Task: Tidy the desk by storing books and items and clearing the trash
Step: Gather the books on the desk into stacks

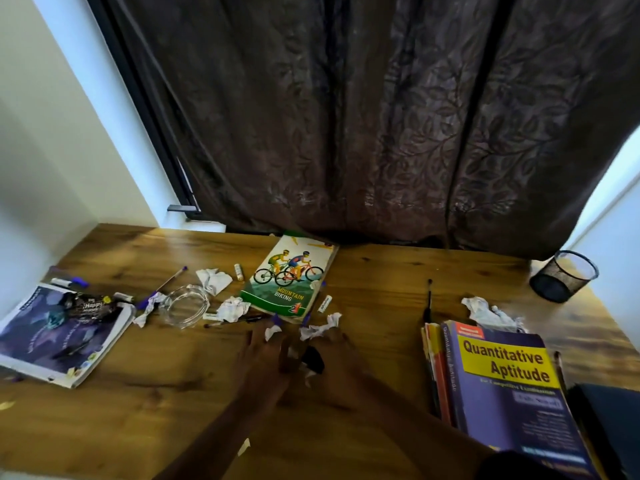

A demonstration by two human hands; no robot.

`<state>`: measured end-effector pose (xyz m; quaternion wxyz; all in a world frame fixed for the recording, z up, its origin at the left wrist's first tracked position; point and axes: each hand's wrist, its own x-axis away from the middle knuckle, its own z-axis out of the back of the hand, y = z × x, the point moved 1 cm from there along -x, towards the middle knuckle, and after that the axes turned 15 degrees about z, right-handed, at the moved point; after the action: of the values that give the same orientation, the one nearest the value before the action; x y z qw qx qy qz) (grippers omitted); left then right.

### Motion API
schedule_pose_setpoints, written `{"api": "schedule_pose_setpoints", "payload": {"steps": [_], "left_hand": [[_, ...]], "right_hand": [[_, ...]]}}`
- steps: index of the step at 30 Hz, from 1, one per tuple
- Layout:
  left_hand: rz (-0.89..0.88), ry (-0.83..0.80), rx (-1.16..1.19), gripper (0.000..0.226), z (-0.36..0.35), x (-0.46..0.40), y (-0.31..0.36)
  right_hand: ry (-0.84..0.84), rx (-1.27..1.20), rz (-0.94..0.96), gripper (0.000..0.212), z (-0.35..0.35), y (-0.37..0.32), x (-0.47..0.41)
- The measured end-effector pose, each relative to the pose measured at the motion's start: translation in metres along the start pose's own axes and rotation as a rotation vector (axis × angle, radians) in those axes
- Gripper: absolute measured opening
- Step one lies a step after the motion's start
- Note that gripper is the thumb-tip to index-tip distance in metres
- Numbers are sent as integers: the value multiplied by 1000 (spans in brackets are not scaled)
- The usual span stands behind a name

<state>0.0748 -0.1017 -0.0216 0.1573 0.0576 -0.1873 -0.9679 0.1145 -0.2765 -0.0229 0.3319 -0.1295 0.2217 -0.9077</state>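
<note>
Both hands reach out over the middle of the wooden surface [173, 393], close together. The left hand [263, 355] lies flat with its fingers spread, touching a small scrap of white paper [272, 332] at its fingertips. The right hand [332, 355] is blurry, so I cannot tell if it is open or closed; a black thing [313, 358] and bits of white paper sit between the two hands. A crumpled paper ball [320, 327] lies just past the right hand. Right behind the hands is a green book [291, 278] with bike riders on it, and a white stick [325, 304] lies beside its right edge. To the left of that book are more paper balls [233, 308], a black pen [235, 322], and a clear glass bowl [185, 304]. Farther left, a purple book [59, 337] lies flat with a dark snack wrapper [91, 304] on top of it. Far off to the right is a stack of books [502, 393], the top one blue and yellow. Another crumpled paper [488, 313] sits behind the stack. A black mesh cup [562, 275] stands at the far right corner. A brown curtain [346, 116] hangs behind the surface.
</note>
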Motion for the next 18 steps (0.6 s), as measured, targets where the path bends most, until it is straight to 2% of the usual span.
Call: {"api": "schedule_pose_setpoints", "payload": {"steps": [2,4,7,10,15,18], "left_hand": [[-52,92,28,33,6,-6,-4],[-49,102,36,25,11,-13,-11],[25,35,43,41,19,-24,-20],[16,75,27,52,25,-43,-23],[80,7,-23,51,27,-104,-25],[101,-57,-93,54,28,-142,-19]], "right_hand": [[-11,17,5,74,1,-6,-11],[-10,42,-8,71,0,-12,-22],[-14,108,-22,70,5,-21,-34],[-24,194,-14,71,28,-30,-40],[171,218,-6,33,62,-31,-66],[230,180,-15,32,68,-16,-96]]}}
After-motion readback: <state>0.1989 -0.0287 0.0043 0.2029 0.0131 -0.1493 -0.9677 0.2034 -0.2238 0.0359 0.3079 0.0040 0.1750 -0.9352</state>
